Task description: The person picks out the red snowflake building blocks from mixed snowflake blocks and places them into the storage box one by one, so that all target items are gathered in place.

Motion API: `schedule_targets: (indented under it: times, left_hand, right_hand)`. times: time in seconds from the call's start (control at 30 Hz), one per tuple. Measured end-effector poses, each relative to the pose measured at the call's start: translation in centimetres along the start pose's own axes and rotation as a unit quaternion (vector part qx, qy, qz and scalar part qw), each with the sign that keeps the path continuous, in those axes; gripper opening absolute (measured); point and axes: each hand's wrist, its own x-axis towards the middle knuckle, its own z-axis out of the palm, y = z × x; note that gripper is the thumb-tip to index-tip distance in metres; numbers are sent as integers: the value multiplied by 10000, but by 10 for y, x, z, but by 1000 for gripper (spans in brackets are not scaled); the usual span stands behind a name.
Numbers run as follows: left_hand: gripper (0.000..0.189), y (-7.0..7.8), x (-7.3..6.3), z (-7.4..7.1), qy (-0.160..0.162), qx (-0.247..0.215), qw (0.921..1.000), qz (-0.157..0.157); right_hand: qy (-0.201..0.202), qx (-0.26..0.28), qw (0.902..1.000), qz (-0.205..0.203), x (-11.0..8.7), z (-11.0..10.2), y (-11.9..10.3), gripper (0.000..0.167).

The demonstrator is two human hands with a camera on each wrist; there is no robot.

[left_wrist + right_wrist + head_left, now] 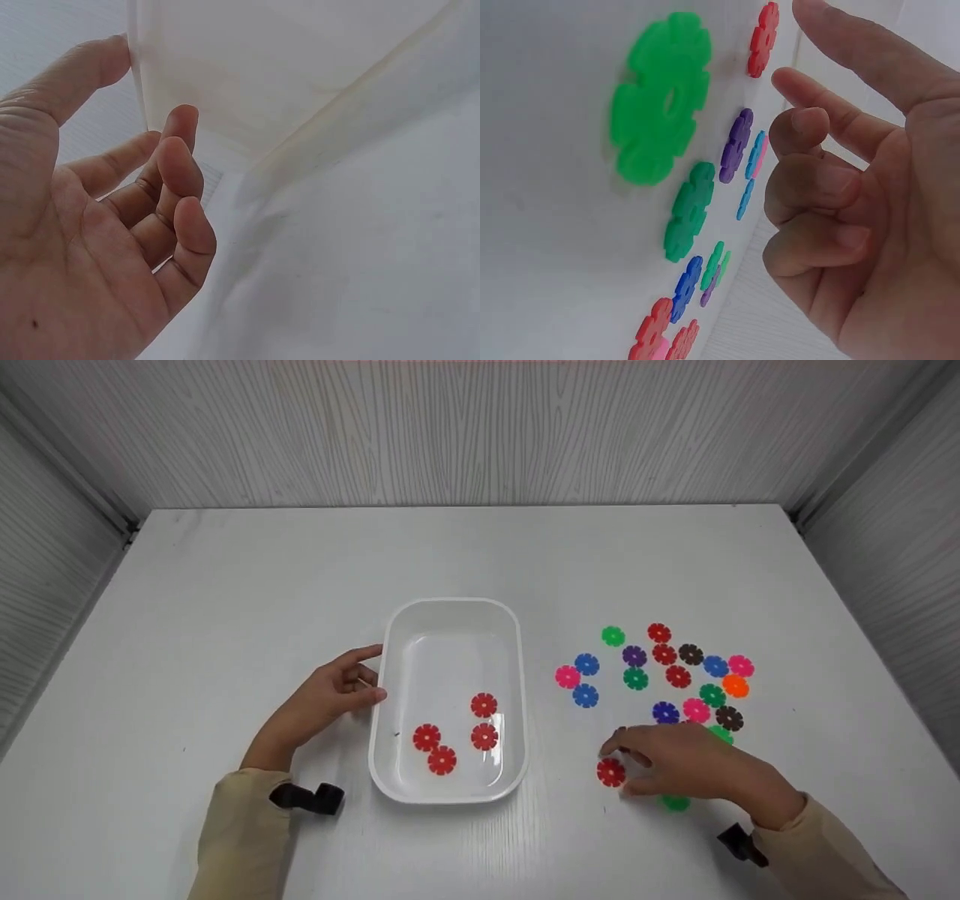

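A white plastic tray (450, 795) stands on the table with several red flower-shaped discs (442, 760) in its near half. My left hand (341, 690) touches the tray's left side with the tips of thumb and index finger. In the left wrist view its other fingers (180, 166) bend loosely beside the tray wall. Right of the tray, my right hand (679, 757) is low over the table, thumb and index finger spread about a red flower disc (611, 772). The right wrist view has that red disc (763, 39) just beyond the fingertips, the other fingers curled in.
Several flower discs in mixed colours lie scattered behind and under the right hand, among them a blue disc (586, 695), an orange disc (736, 685) and a green disc (676, 803). Pale wood-grain panels (480, 435) border the white table (225, 585) at the back and sides.
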Motion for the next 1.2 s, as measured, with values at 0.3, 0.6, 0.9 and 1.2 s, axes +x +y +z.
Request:
schedule_targets:
  times: [0.3,0.6,0.9,1.2]
  left_hand:
    - [66,0,-1,-1,-82,-115,9997,182]
    - [66,2,-3,-1,-54,-23,9999,109]
    - [66,3,-3,-1,-30,32,9999,105]
    - [67,2,-3,-1,-22,12,9999,132]
  right_hand:
    - [531,-538,9956,-556,0,9,-1,42]
    - [663,-954,9894,-871,-1,10,-3,38]
    - [606,-1053,9909,-574,2,13,-8,44]
    - [911,-907,9894,-669,1,7,-9,42]
